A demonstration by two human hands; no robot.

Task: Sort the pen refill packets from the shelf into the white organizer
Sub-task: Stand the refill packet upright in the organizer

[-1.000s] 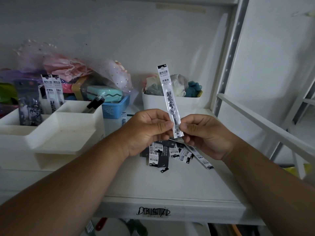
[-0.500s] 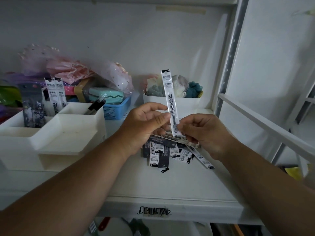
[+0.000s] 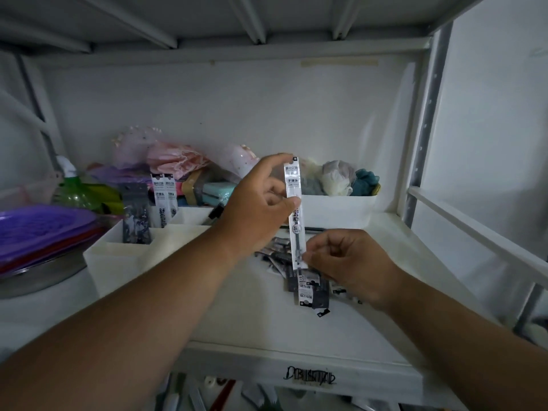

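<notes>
On a white shelf, at chest height: a loose heap of pen refill packets, dark and white, lying flat and crossed over one another. Above that heap, held upright in the air: one white pen refill packet, long and narrow, long axis close to vertical, printed header end up, refill tip end down. Left hand pinching the upper half, thumb across the middle of the strip, index finger reaching to the top edge. Right hand pinching the bottom end between thumb and fingertips, other fingers curled in. Both grips narrow, closed on the same packet.

To the left, just beside the left forearm: the white organizer, several open compartments. Two matching white packets already standing upright in a rear compartment, headers up; a darker packet standing in the neighbouring one. Behind, a white bin of cloths; far left, purple plates.

Likely step: passing the packet to the left hand for filing. Best done by releasing the right pinch first, keeping the strip vertical, header up, then lowering tip-first into the compartment with the matching white packets, not the dark one. Thin film bends easily, so a mid-strip hold probably steadies it.
</notes>
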